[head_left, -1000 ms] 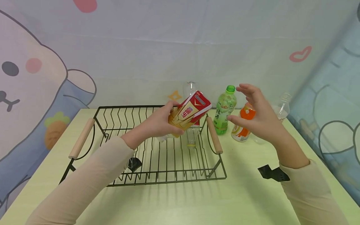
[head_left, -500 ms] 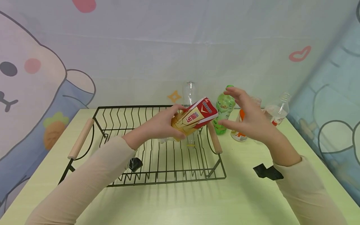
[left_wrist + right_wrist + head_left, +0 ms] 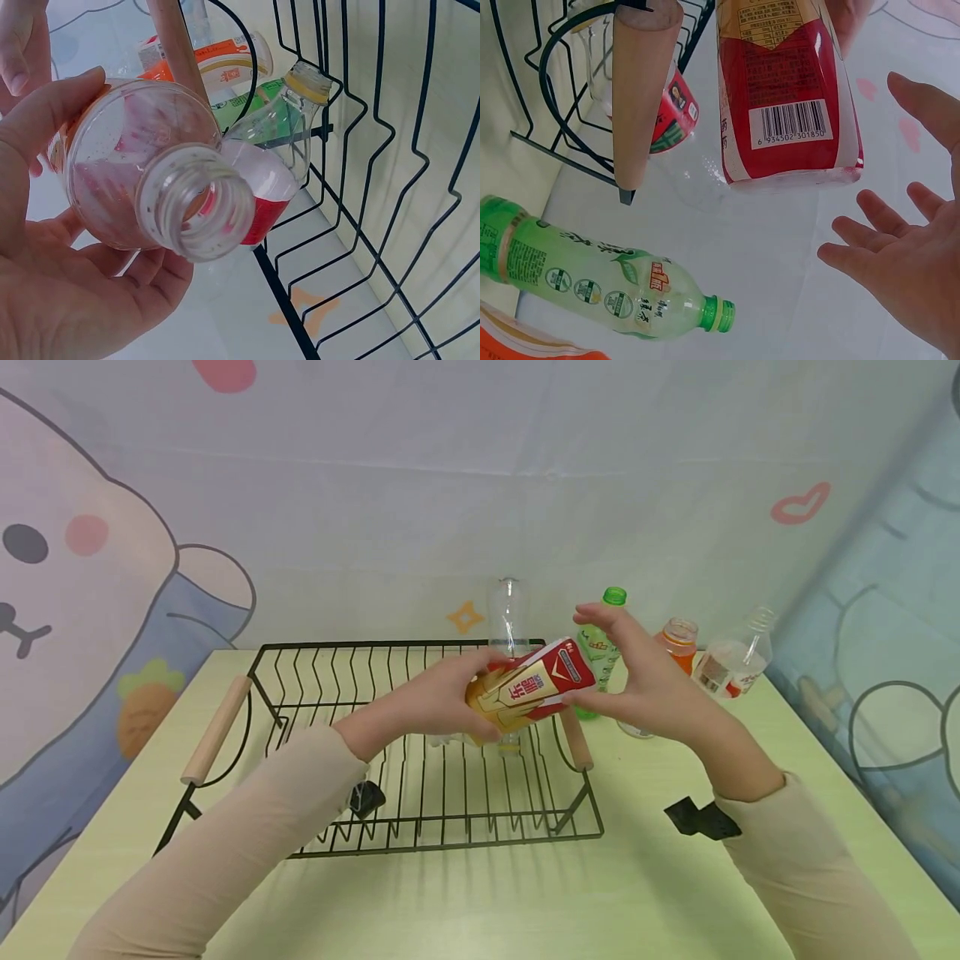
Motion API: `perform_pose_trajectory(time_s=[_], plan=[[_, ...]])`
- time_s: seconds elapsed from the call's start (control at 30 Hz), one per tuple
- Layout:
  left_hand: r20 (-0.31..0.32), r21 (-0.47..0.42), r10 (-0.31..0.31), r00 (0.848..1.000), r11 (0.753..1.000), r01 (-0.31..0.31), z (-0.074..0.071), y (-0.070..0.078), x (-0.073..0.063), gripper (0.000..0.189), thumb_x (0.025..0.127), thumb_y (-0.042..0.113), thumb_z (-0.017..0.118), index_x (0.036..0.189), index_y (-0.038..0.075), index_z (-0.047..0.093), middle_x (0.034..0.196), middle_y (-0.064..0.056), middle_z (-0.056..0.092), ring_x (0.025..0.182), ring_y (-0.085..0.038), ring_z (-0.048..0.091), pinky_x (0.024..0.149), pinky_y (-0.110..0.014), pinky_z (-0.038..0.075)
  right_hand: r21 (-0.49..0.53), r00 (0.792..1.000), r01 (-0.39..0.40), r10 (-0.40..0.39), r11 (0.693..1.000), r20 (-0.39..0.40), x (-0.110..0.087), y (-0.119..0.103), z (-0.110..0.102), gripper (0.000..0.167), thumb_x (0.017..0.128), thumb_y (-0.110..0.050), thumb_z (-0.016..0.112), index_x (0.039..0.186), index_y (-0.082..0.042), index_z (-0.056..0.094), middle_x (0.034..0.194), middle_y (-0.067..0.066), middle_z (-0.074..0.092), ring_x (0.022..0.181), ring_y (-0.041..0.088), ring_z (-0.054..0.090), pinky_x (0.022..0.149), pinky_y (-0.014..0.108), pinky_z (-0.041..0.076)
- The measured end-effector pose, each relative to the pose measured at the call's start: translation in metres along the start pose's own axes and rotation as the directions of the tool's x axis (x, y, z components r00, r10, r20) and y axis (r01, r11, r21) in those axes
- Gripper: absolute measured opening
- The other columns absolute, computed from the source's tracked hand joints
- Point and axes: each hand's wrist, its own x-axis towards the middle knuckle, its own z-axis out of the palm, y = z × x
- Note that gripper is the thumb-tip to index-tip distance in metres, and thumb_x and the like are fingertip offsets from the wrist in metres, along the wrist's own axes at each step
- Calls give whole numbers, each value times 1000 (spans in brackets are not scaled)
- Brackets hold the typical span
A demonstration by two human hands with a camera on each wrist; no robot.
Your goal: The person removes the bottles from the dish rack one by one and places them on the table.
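My left hand [image 3: 442,693] grips a clear plastic bottle [image 3: 532,689] with a red and gold label, tilted above the rack's right side. Its uncapped mouth faces the left wrist camera, and its base points up and right. My right hand [image 3: 652,685] is spread beside that base, thumb and fingers apart; a gap separates the two in the right wrist view. Beneath the held bottle is a black wire rack [image 3: 337,645] with wooden handles [image 3: 217,731]. A clear bottle [image 3: 509,614] with a red label stands neck-down in the rack, partly hidden by the held one.
Right of the rack stand a green bottle [image 3: 630,289], an orange-labelled bottle [image 3: 678,647] and another clear bottle [image 3: 735,664], partly behind my right hand. A printed cloth [image 3: 375,527] hangs behind the light green table [image 3: 450,910].
My left hand has carried the bottle right and slightly down, tipping it flatter. My right hand has moved left and down, closer to the bottle's base.
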Motion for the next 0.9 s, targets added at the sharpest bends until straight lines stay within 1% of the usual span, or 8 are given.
perform_pose_trajectory(time_s=[0.23, 0.43, 0.6, 0.67, 0.77, 0.9], plan=[[30, 23, 5, 1000, 1000, -5, 2, 3, 0, 79, 72, 13, 81, 140, 16, 42, 122, -4, 56, 102, -22, 55, 85, -35, 50, -7, 1000, 11, -11, 1000, 8, 1, 1, 4, 85, 81, -16, 78, 149, -13, 27, 147, 10, 39, 137, 30, 33, 104, 59, 36], [55, 49, 2, 998, 999, -5, 4, 4, 1, 80, 72, 15, 82, 141, 17, 43, 122, -2, 55, 101, -21, 55, 83, -33, 51, -6, 999, 25, -25, 1000, 26, 1, 1, 7, 84, 81, -18, 78, 148, -13, 28, 146, 9, 40, 135, 31, 35, 103, 59, 37], [71, 65, 24, 997, 997, -29, 4, 6, 2, 79, 71, 15, 83, 140, 17, 44, 119, -2, 57, 99, -20, 56, 82, -33, 50, -8, 998, 51, -51, 999, 42, 2, 2, 9, 83, 81, -17, 78, 147, -12, 29, 145, 9, 42, 134, 31, 36, 105, 58, 35], [74, 71, 33, 997, 997, -38, 3, 8, 1, 79, 70, 14, 83, 139, 16, 44, 118, -2, 58, 99, -20, 56, 83, -33, 50, -5, 997, 55, -55, 998, 52, 2, 2, 10, 83, 81, -17, 78, 147, -12, 29, 144, 9, 43, 134, 30, 38, 105, 56, 36], [78, 76, 38, 996, 996, -44, 2, 10, 1, 79, 69, 14, 83, 139, 15, 45, 117, -3, 59, 98, -20, 56, 82, -33, 50, 5, 996, 55, -55, 998, 71, 3, 2, 11, 81, 81, -18, 78, 147, -13, 30, 142, 8, 45, 131, 29, 41, 102, 52, 42], [83, 90, 43, 996, 995, -50, 1, 13, 1, 79, 69, 15, 83, 138, 15, 46, 116, -3, 59, 96, -20, 57, 80, -32, 50, 15, 994, 51, -52, 999, 98, 4, 2, 12, 80, 83, -18, 76, 147, -14, 29, 142, 8, 45, 119, 27, 51, 90, 43, 52]])
